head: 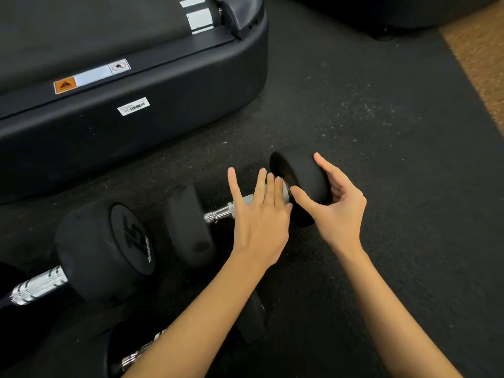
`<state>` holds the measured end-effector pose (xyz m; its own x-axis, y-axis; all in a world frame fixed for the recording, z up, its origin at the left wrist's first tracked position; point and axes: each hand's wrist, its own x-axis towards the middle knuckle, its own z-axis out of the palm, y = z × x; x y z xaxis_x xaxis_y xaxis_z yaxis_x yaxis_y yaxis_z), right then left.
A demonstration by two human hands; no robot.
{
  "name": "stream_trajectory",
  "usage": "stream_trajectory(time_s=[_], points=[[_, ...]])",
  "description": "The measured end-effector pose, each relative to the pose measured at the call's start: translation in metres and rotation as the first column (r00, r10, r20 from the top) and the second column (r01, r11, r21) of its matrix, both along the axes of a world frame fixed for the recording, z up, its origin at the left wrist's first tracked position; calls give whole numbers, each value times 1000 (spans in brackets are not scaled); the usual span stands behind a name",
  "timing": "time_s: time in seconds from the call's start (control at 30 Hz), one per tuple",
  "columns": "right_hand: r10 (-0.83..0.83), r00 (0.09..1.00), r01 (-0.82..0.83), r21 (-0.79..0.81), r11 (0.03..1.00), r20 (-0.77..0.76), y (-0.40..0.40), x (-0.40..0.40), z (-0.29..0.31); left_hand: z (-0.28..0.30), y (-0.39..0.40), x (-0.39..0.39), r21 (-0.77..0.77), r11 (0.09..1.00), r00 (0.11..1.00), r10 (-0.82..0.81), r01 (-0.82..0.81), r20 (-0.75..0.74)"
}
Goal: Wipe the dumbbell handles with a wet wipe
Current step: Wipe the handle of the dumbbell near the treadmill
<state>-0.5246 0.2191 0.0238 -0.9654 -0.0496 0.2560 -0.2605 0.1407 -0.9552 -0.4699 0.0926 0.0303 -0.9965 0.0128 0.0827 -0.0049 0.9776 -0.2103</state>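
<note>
A black dumbbell lies on the floor, its left head [188,225] toward me and its right head [302,173] farther away. Its chrome handle [221,212] shows only at the left end. My left hand [259,214] lies over the rest of the handle with fingers straight and spread. A pale grey patch [285,191] shows under those fingers; I cannot tell whether it is the wipe. My right hand [341,211] cups the right head, thumb in front and fingers curled round the back.
A larger dumbbell marked 15 [103,249] lies to the left with its chrome handle [38,287]. A third dumbbell [136,356] sits under my left forearm. A black treadmill base [136,126] fills the upper left. Brown carpet [480,50] borders the black rubber floor [381,132] at the right.
</note>
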Motion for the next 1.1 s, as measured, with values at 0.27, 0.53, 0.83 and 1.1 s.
stream_trajectory(time_s=[0.27, 0.53, 0.83, 1.1], points=[[7, 1000, -7, -25, 1000, 18, 1, 3, -1, -8, -8, -19, 205, 977, 998, 55, -60, 30], [5, 1000, -4, -36, 999, 31, 3, 5, -2, -6, 11, -4, 78, 981, 984, 178, -179, 25], [-2, 999, 4, -42, 999, 44, 1, 6, 1, 0, 7, -19, 202, 952, 973, 224, -229, 45], [2, 997, 3, -59, 998, 76, 5, 7, 1, 6, 8, -11, 304, 909, 958, 275, -287, 83]])
